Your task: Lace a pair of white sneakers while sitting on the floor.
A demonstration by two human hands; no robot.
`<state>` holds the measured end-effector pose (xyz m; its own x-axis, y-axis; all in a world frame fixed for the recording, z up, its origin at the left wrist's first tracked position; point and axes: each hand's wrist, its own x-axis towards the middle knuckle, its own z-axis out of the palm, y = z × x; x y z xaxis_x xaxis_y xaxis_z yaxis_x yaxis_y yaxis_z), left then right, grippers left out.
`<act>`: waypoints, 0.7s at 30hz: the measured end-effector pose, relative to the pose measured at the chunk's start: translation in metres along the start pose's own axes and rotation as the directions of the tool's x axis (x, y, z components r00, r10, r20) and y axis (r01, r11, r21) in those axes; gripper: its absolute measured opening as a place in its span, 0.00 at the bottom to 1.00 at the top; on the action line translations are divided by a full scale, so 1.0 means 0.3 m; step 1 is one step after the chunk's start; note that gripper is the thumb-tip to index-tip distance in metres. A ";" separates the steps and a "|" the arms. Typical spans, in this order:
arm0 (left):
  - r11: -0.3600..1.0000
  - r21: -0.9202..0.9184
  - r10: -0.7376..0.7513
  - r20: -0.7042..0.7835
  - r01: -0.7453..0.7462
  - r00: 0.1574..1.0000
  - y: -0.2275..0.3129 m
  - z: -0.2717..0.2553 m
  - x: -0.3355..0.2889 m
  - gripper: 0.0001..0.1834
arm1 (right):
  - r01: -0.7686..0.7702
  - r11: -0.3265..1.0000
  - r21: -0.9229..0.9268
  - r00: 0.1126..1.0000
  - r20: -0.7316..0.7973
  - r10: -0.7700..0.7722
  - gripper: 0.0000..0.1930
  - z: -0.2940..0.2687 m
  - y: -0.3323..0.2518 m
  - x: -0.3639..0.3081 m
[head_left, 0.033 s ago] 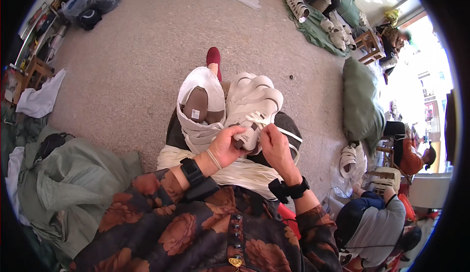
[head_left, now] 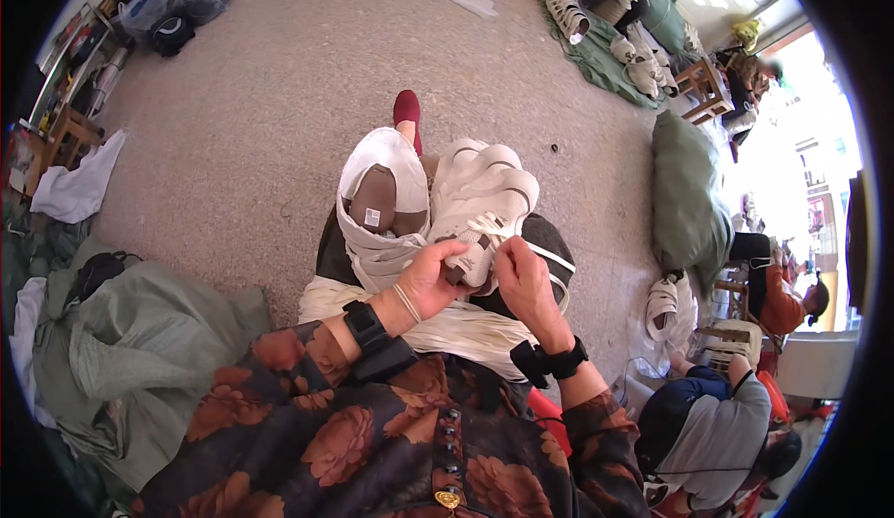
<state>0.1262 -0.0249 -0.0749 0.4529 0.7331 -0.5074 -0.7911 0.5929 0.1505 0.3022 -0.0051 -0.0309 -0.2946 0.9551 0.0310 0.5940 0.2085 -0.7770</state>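
Note:
On my lap lie two pale cream sneakers. The right-hand sneaker [head_left: 484,183] has its chunky toe turned away from me. My left hand [head_left: 426,280] is closed on its near end, thumb on top by the tongue. A white shoelace [head_left: 491,226] runs through the upper, with a loose length looping to the right. My right hand [head_left: 526,285] pinches this lace beside the tongue. The left-hand sneaker [head_left: 384,266] rests against the first, its brown insole [head_left: 374,192] showing with a small white label. A bundle of cream laces [head_left: 456,336] lies across my lap beneath both hands.
A green cloth heap [head_left: 158,341] lies to my left. On the right stand a stuffed green sack [head_left: 687,197] and more shoes [head_left: 663,304]. Co-workers sit along the right, one in a grey top [head_left: 712,425]. More shoes [head_left: 643,66] lie on green cloth at the far right.

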 end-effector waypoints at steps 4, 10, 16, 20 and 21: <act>0.999 0.040 0.025 -0.041 -0.024 0.999 0.001 0.007 -0.011 0.21 | 0.077 0.996 0.035 0.996 0.035 -0.079 0.03 0.005 -0.017 0.014; 0.993 0.118 0.011 -0.027 -0.008 1.000 -0.007 0.007 -0.002 0.20 | -0.204 0.874 0.440 0.975 0.173 0.141 0.03 0.016 0.041 -0.007; 0.992 0.125 0.013 -0.054 -0.006 0.998 0.003 -0.005 0.007 0.19 | -0.013 0.987 0.161 1.000 0.001 0.013 0.03 0.037 0.004 0.012; 0.988 0.154 0.007 -0.058 0.002 0.998 0.001 0.008 0.006 0.19 | -0.062 0.996 0.068 0.996 -0.057 0.066 0.04 0.015 0.021 -0.018; 0.986 0.165 0.019 -0.066 -0.008 0.998 -0.002 0.015 0.005 0.19 | -0.013 0.995 0.098 0.997 -0.075 0.020 0.04 0.027 0.037 -0.010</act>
<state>0.1293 -0.0226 -0.0719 0.4098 0.7205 -0.5594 -0.7158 0.6341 0.2923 0.3038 -0.0075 -0.0447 -0.2255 0.9722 0.0626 0.5214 0.1747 -0.8353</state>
